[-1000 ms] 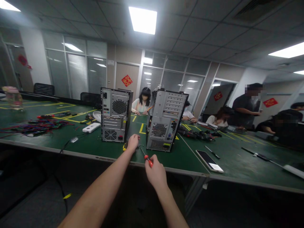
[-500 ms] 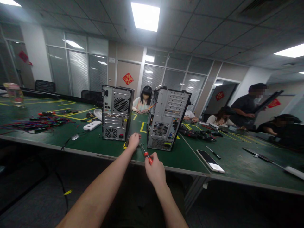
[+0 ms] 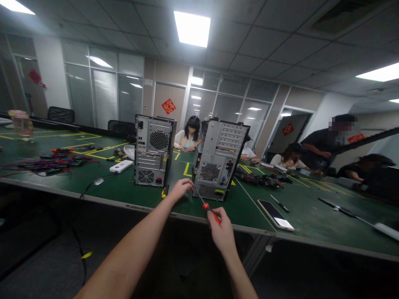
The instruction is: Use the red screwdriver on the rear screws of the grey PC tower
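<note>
Two metal computer cases stand upright on the green table, the left case (image 3: 151,166) and the right case (image 3: 207,166), with their rear panels facing me. My right hand (image 3: 220,226) is closed on a red-handled screwdriver (image 3: 212,212), whose shaft points up and left to the lower left corner of the right case. Close to the tip, my left hand (image 3: 181,189) has its fingers curled beside that corner; whether they pinch something small is too small to tell. A yellow-and-black screwdriver (image 3: 165,191) lies between the cases, just left of my left hand.
On the left are a pile of thin cables (image 3: 52,162), a white power strip (image 3: 121,166) and a bottle (image 3: 23,126). A phone (image 3: 275,215) and a thin tool (image 3: 279,202) lie on the right, with black cables (image 3: 262,178) behind. Several people are around the table.
My right hand and the red screwdriver have moved right, bringing the tip to the right case's lower corner. My left hand has shifted slightly right, towards the same corner.
</note>
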### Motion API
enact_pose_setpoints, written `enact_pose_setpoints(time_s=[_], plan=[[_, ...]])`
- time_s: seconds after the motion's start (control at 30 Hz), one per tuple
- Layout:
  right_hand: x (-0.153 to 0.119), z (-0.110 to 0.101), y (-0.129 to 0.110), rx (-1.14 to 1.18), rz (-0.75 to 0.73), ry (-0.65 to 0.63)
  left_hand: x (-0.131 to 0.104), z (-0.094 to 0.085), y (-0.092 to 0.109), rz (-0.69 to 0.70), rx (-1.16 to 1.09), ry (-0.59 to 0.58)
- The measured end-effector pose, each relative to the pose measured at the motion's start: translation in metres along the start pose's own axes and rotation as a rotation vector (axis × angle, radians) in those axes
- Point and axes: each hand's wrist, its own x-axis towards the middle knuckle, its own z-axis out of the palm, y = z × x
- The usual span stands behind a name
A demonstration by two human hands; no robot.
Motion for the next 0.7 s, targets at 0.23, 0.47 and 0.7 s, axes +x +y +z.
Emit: enact_pose_setpoints(time_s=[0.23, 0.47, 0.7], plan=[[-0.003, -0.004, 0.011, 0.176, 0.04, -0.033, -0.005, 0.0, 0.002, 0.036, -0.036, -0.108], [-0.005, -0.003, 0.015, 0.25, 0.058, -0.033, -0.008, -0.002, 0.003, 0.004, -0.031, -0.16], [-0.004, -0.003, 0.013, 0.249, 0.056, -0.039, -0.006, -0.002, 0.001, 0.022, -0.02, -0.165]])
